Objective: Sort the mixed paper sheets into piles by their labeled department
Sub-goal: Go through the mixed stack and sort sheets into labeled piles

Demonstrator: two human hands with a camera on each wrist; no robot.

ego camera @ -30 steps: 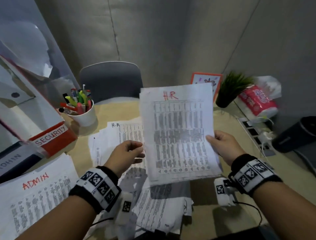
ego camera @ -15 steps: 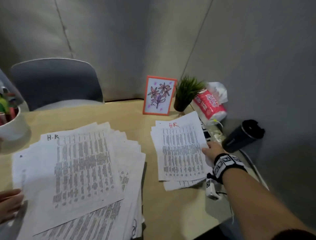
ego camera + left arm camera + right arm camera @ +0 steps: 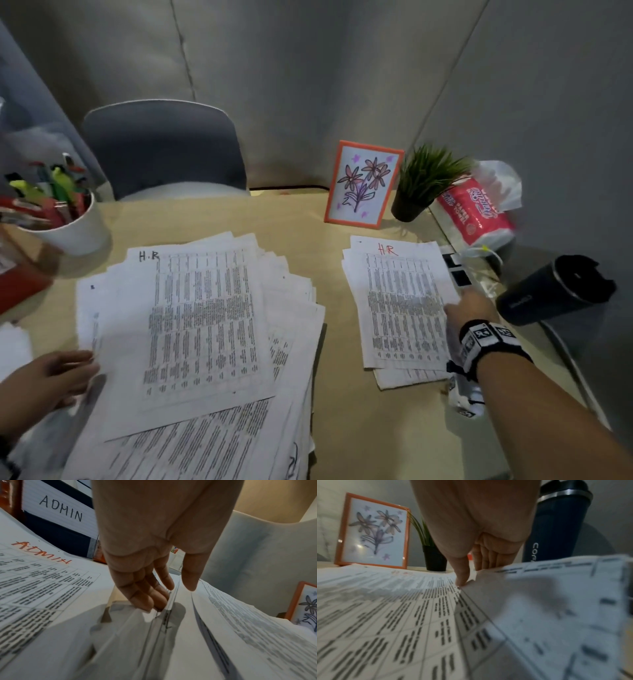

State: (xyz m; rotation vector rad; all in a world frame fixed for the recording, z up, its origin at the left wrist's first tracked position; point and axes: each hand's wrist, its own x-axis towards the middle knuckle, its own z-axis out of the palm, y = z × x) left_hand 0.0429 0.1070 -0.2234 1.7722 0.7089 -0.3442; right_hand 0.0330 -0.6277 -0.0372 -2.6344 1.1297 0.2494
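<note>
Grey padded walls are closing in a tan desk (image 3: 219, 219) in the head view, where the mixed sheets (image 3: 205, 342) are lying fanned at the centre, the top one marked H.R with its long axis running from 6 toward 12 o'clock. At 3 o'clock from that heap, well apart, the HR pile (image 3: 400, 308) is sitting just beside a dark tumbler (image 3: 555, 291). The right hand (image 3: 471, 308) is reaching over that pile's right edge; the left hand (image 3: 48, 380), the nearer one, is resting at the heap's 9 o'clock edge. From the left wrist, the left hand's fingers (image 3: 147, 596) are lying nearly straight, slipping under a sheet edge while the thumb is hovering above, gripping nothing firmly; an ADMIN sheet (image 3: 34, 574) is lying at 9 o'clock. From the right wrist, the thumb (image 3: 462, 573) is pressing down on the top HR sheet, the other fingers tucked behind a lifted edge, apparently pinching it.
</note>
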